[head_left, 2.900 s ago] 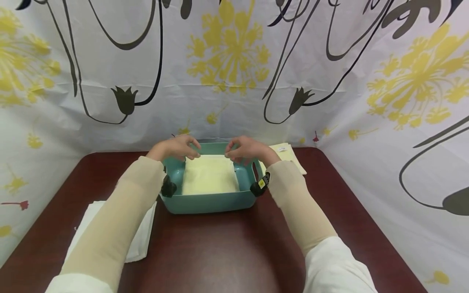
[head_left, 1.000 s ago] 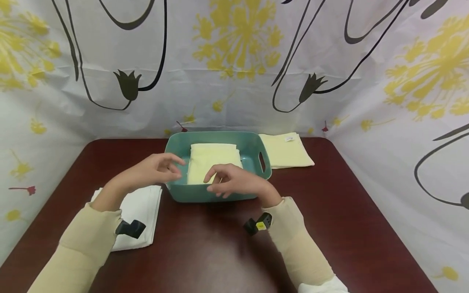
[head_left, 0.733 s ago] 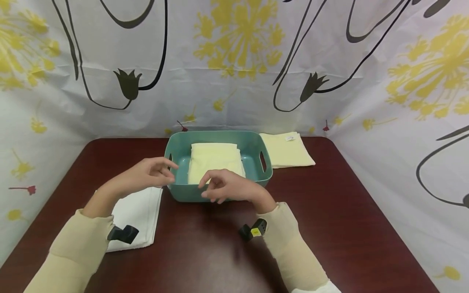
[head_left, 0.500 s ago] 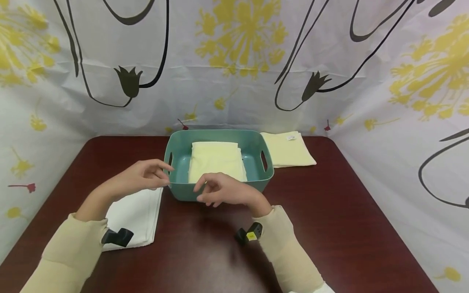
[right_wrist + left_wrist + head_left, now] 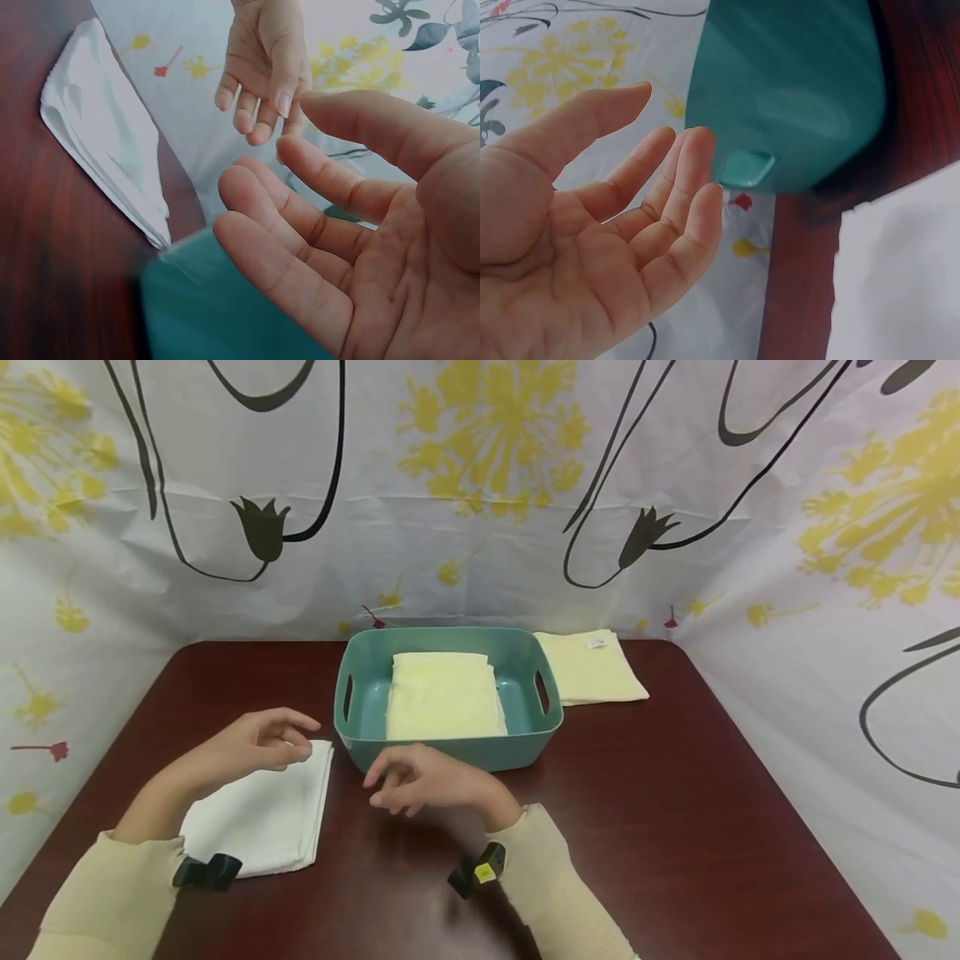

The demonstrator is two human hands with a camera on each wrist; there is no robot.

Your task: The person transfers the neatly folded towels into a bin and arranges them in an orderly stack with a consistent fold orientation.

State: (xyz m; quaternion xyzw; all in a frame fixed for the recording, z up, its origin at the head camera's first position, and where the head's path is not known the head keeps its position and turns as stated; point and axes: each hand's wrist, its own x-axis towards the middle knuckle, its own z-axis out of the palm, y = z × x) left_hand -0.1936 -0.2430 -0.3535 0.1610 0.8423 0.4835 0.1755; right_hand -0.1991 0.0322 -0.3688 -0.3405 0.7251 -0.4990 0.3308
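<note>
My left hand (image 5: 247, 752) hangs over the folded white cloth (image 5: 262, 827) at the left of the table, fingers loosely bent around nothing. In front of the teal basket (image 5: 450, 753) hovers my right hand (image 5: 435, 781), its fingers also relaxed and holding nothing. A folded pale yellow cloth (image 5: 446, 693) lies inside the basket, with cloth layers showing at its right side. In the left wrist view the left palm (image 5: 592, 262) faces the camera, with the basket's side beyond the fingertips. The right wrist view shows both hands apart, with the white cloth (image 5: 105, 127) lying on the table.
Another pale yellow folded cloth (image 5: 592, 668) with a small white tag lies right of the basket, partly behind it. The dark red-brown table (image 5: 675, 827) runs back to a white patterned curtain (image 5: 465, 585). A dark wrist camera (image 5: 476, 870) sits on the right sleeve.
Both hands have drawn back from above the basket, towards the person and to the left. The basket and cloths stay in place, while the head view has tilted down slightly.
</note>
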